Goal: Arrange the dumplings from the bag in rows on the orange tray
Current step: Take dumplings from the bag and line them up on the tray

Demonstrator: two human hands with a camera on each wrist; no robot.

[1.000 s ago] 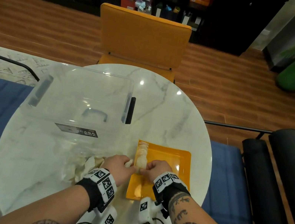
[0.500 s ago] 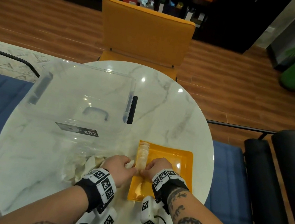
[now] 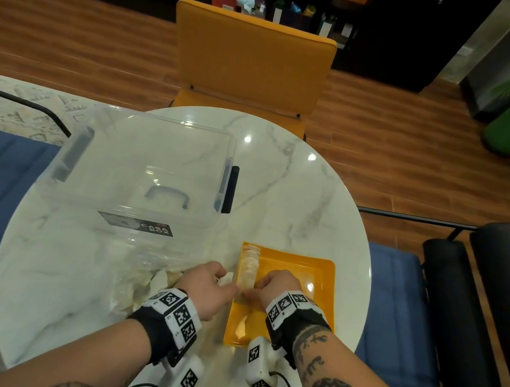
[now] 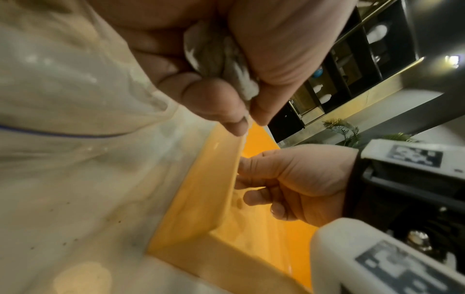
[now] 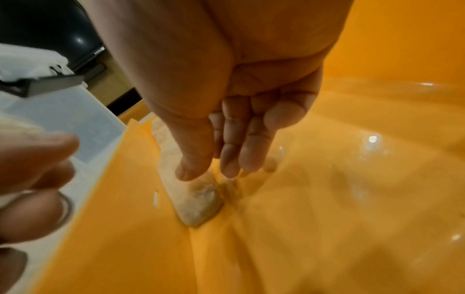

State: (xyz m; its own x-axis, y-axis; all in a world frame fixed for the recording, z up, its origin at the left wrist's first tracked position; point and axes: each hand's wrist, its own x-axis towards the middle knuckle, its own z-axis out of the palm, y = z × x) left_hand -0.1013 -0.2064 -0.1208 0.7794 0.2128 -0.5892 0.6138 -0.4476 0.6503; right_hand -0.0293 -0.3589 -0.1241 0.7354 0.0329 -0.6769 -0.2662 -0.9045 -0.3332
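Your left hand (image 3: pixel 210 284) was clenched around a dumpling (image 4: pixel 221 61), holding it just beside the left rim of the orange tray (image 3: pixel 324 272), which lay on the near right part of the desk (image 3: pixel 296 200). Your right hand (image 3: pixel 275 286) had relaxed, nearly straight fingers; its thumb (image 5: pixel 193 159) rested on the nearest dumpling of the row (image 3: pixel 249 268) along the tray's left edge. The bag (image 3: pixel 138 278) with the remaining dumplings lay left of the tray, near a clear box (image 3: pixel 135 173).
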